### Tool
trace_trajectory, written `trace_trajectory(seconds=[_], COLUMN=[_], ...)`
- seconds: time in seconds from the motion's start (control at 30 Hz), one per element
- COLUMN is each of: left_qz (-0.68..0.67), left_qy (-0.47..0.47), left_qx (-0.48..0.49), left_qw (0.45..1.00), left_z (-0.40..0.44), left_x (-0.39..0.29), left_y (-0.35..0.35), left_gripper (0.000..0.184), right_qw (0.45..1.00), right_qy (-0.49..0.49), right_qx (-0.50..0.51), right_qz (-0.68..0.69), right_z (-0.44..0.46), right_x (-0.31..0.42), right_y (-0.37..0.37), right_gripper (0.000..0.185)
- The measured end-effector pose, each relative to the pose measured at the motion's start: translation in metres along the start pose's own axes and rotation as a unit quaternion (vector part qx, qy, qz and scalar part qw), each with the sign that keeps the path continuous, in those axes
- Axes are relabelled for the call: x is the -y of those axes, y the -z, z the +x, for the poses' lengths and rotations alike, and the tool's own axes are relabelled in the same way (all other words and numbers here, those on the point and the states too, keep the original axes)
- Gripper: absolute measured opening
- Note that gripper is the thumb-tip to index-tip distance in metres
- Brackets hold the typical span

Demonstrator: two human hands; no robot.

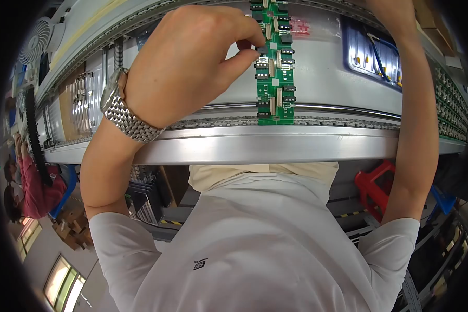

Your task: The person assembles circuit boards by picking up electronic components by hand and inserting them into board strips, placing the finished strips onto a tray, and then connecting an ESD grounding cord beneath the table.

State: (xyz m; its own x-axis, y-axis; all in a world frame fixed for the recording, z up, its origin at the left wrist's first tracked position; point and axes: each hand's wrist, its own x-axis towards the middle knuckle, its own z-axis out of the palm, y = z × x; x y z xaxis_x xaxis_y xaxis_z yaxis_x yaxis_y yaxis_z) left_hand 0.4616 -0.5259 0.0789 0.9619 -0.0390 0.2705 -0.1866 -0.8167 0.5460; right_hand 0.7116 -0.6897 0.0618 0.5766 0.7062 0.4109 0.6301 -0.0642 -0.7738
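Note:
A long green circuit board (275, 96) lies across the rails, carrying black sockets and pale upright connectors. At the board's left edge, my left hand (197, 49) is closed in a pinch, thumb and forefinger on a small dark component (262, 50). The fingertips partly cover it, and I cannot tell whether it is seated on the board. My right hand (392, 10) reaches up past the top edge of the view. Only its wrist side shows; its fingers are out of sight, above a blue tray (361, 57).
The metal front rail (275, 145) runs between my body and the board, with a chain (203, 123) along it. Several more boards (450, 104) stand at far right. Clear packs of parts (83, 101) and a white fan (36, 39) are left. Another person (36, 187) sits beyond.

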Motion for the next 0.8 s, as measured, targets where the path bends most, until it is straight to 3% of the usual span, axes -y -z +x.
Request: trace_trajectory(seconds=[0.23, 0.37, 0.57, 0.63, 0.7, 0.77, 0.8], left_qz=[-0.068, 0.066, 0.018, -0.014, -0.048, -0.056, -0.062], left_qy=[-0.009, 0.015, -0.048, -0.021, 0.006, 0.202, 0.209], left_qx=[0.043, 0.055, 0.019, -0.008, -0.039, 0.029, 0.019], left_qw=[0.997, 0.996, 0.999, 1.000, 0.998, 0.977, 0.976], left_z=[0.008, 0.005, 0.004, 0.007, 0.010, 0.019, 0.018], left_x=[-0.003, -0.003, 0.017, 0.021, 0.022, 0.017, 0.022], left_y=[0.011, 0.003, 0.009, 0.010, 0.012, 0.035, 0.039], left_gripper=[0.015, 0.016, 0.016, 0.012, 0.012, 0.015, 0.015], right_qw=[0.999, 0.997, 0.979, 0.965, 0.946, 0.930, 0.925], right_qy=[0.038, 0.036, 0.071, 0.097, 0.121, 0.133, 0.138], right_qx=[0.028, 0.066, 0.154, 0.187, 0.292, 0.330, 0.341], right_qz=[0.019, -0.017, -0.110, -0.154, -0.075, -0.093, -0.096], right_z=[-0.008, -0.012, -0.025, -0.033, -0.039, -0.049, -0.053], right_x=[0.021, 0.023, 0.039, 0.065, 0.082, 0.092, 0.099], right_y=[0.003, 0.004, 0.004, 0.001, -0.008, -0.013, -0.016], right_gripper=[0.011, 0.013, 0.015, 0.017, 0.013, 0.015, 0.015])
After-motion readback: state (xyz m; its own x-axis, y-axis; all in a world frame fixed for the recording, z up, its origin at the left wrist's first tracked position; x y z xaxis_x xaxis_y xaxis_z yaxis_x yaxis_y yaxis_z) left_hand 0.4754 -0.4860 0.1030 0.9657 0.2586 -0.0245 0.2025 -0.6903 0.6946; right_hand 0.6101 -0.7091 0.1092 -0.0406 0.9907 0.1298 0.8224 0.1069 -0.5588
